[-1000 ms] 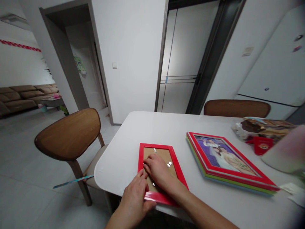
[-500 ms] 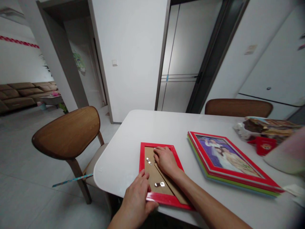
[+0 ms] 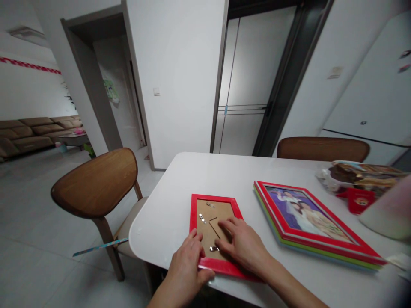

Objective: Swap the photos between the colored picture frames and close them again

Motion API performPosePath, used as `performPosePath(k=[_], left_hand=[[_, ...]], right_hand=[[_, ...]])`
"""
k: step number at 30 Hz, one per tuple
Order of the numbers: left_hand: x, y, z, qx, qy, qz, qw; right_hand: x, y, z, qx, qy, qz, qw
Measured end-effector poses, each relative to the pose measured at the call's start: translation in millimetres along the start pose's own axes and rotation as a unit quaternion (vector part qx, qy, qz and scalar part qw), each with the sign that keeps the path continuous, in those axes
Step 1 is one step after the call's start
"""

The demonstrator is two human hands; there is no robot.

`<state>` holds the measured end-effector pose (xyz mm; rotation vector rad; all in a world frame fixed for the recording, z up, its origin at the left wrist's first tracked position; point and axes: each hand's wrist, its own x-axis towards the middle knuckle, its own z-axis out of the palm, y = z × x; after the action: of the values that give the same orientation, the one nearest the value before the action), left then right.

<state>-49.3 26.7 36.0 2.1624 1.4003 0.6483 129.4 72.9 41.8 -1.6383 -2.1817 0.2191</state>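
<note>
A red picture frame lies face down near the table's front edge, its brown backing board showing with small metal clips. My left hand grips the frame's lower left corner, thumb along the front edge and fingers over the left side. Over the right part of the backing, my right hand rests with its fingers apart, fingertips near the lower clip and a slit in the board. To the right, a stack of frames bears a red one on top with a photo of people.
The white table has rounded corners. At its right are a red packet, a plastic bag with things in it, and a pale pink container. Wooden chairs stand at the left and at the far side.
My right hand has moved from the frame's upper part down toward the lower clip, uncovering the top clip. My left hand stays at the corner. The view has tilted slightly up.
</note>
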Motion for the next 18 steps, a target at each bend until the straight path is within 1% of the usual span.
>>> performPosePath(k=[2, 5, 7, 9, 11, 13, 15, 16, 17, 18], left_hand=[[0, 0, 0.9, -0.002, -0.002, -0.005, 1.0], [-1, 2, -0.3, -0.023, 0.008, -0.016, 1.0], [-1, 5, -2.4, -0.064, 0.024, -0.023, 0.997], [2, 8, -4.3, -0.139, 0.052, -0.027, 0.989], [8, 11, -6.0, -0.24, 0.101, -0.035, 0.965], [15, 11, -9.1, -0.355, 0.146, -0.058, 0.922], [20, 6, -15.9, -0.445, 0.168, -0.092, 0.875], [21, 1, -21.2, -0.472, 0.172, -0.108, 0.858], [21, -6, -27.6, -0.484, 0.175, -0.12, 0.849], [19, -15, -34.9, -0.485, 0.181, -0.13, 0.846]], right_hand=[[-8, 1, -2, 0.005, -0.01, 0.009, 1.0], [-8, 2, -5, 0.026, -0.007, 0.017, 0.999], [-4, 1, -11, 0.031, -0.002, 0.017, 0.999], [0, -5, -20, 0.036, 0.01, 0.019, 0.999], [1, -16, -28, 0.05, 0.027, 0.014, 0.998], [0, -28, -33, 0.079, 0.034, -0.003, 0.996], [-2, -37, -35, 0.117, 0.035, -0.031, 0.992], [-3, -37, -35, 0.13, 0.038, -0.038, 0.99], [-4, -34, -34, 0.135, 0.043, -0.038, 0.989], [-5, -28, -33, 0.13, 0.05, -0.029, 0.99]])
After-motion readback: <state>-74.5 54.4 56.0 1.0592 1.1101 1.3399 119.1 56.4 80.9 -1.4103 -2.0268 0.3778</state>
